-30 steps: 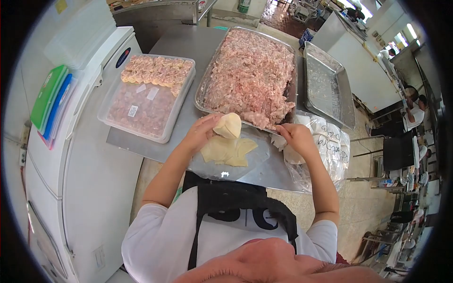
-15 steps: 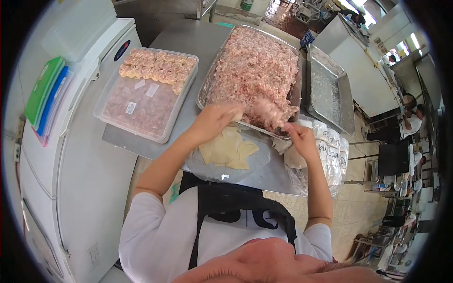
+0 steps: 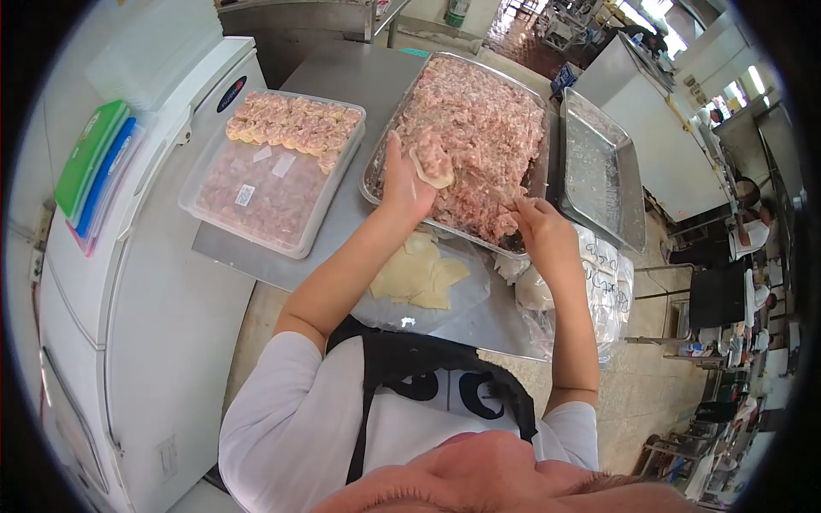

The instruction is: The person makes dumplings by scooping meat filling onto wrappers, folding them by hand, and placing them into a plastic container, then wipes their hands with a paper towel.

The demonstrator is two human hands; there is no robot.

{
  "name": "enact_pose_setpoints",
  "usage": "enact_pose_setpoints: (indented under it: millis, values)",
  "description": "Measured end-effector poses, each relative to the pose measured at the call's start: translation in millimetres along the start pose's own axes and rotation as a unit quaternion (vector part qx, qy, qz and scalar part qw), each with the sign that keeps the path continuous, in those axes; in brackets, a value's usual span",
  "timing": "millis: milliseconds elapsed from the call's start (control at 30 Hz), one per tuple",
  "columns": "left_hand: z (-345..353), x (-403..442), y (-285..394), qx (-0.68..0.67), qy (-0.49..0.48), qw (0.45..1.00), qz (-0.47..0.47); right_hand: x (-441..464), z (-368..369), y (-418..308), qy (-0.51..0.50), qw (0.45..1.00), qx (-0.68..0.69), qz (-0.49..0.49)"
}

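My left hand holds a round dough wrapper over the near left side of a metal tray. A lump of ground meat lies on that wrapper. Raw ground meat fills most of the tray. At the tray's near right corner my right hand is closed in a pinch, fingertips at the meat; whatever it grips is hidden. Several loose dough wrappers lie on a clear plastic sheet in front of the tray.
Left of the tray stands a plastic container with rows of filled dumplings. An emptied metal tray and plastic-wrapped packs are on the right. A white freezer borders the table. Other people work far right.
My left hand has moved up over the tray and turned palm up, with meat now on its wrapper. The meat lump that was blurred beside my right hand is gone; that hand has risen slightly.
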State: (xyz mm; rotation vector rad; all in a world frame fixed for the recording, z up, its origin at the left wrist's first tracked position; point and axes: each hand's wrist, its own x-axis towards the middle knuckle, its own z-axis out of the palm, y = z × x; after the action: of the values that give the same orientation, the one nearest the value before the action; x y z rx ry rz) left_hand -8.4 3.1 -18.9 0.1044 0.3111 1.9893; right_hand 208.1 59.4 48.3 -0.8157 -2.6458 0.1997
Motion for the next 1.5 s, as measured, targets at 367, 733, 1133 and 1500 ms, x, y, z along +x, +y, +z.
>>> enact_pose_setpoints:
  millis: [367,733,1133,1500]
  values:
    - [24.0,-9.4,1.2,0.060,0.064,0.996,-0.011,-3.5,-1.2,-17.9,0.023,0.991,-0.092,-0.091]
    - [25.1,-31.1,45.7,0.589,-0.210,0.761,0.174,10.4,-34.5,-12.9,-0.125,0.961,0.224,0.099]
    - [11.3,-16.4,54.9,0.757,-0.383,0.529,0.006,4.3,14.6,26.5,-0.176,0.940,0.291,-0.028]
    - [31.5,-32.8,51.6,0.783,-0.124,0.605,-0.076,-15.6,32.0,54.0,-0.079,0.993,-0.085,0.035]
